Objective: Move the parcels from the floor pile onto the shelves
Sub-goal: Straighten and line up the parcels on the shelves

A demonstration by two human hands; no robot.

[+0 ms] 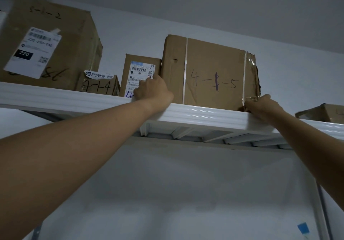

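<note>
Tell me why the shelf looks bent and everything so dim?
Head view: the wide-angle lens bows the white shelf edge; lighting is dim and flat, with a faint sheen on that edge; the large left box looks slightly blurred.

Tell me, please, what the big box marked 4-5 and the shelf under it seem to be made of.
The box looks like brown cardboard, matte and creased, torn at its right edge, bound with pale straps, probably plastic. The shelf seems to be white-painted metal: its ribbed front edge shines, though I cannot be sure.
</note>
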